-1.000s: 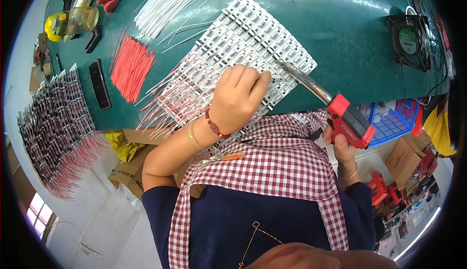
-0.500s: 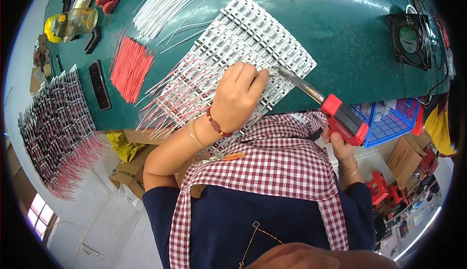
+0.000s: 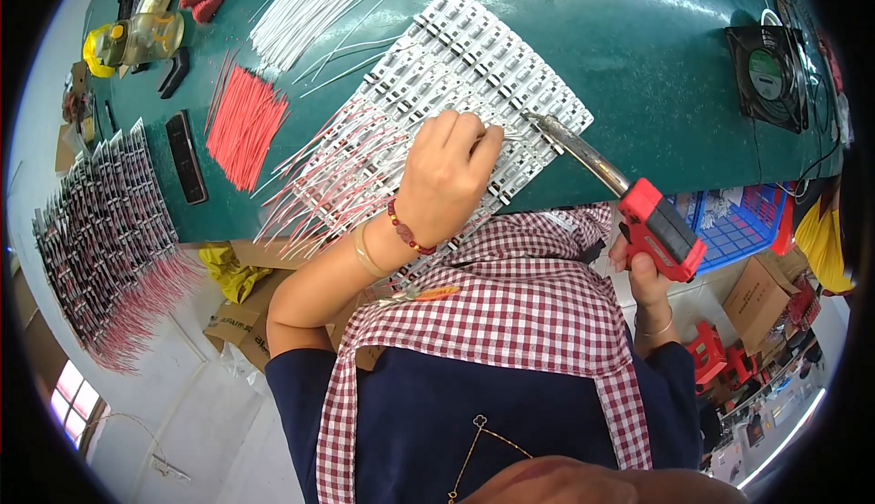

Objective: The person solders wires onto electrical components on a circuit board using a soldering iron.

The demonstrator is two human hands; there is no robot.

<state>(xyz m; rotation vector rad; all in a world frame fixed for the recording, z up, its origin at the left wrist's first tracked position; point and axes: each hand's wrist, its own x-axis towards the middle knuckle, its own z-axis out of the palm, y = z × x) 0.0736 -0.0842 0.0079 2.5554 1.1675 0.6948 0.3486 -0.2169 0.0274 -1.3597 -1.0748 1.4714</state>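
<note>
My left hand (image 3: 448,169) is closed in a pinch over a panel of white circuit boards (image 3: 497,48). What its fingertips hold, if anything, is hidden by the fingers. In my right hand (image 3: 645,276) is a red and black soldering gun (image 3: 658,231), gripped by its handle, its metal barrel slanting up and left. The gun's tip lies over the panel, just right of my left fingertips; whether it touches is hard to tell. Red and white wires (image 3: 351,171) stick out from the panel's left part, some of them under my left wrist.
Bundles of red wires (image 3: 246,130) and white wires (image 3: 310,16) lie on the green table (image 3: 638,66). A phone (image 3: 187,158) and a stack of wired boards (image 3: 109,240) are at left. A black fan (image 3: 767,76) stands at right, above a blue basket (image 3: 729,235).
The soldering gun and my right hand have shifted slightly right and down, drawing the tip a little away from my left fingertips. My left hand has barely moved.
</note>
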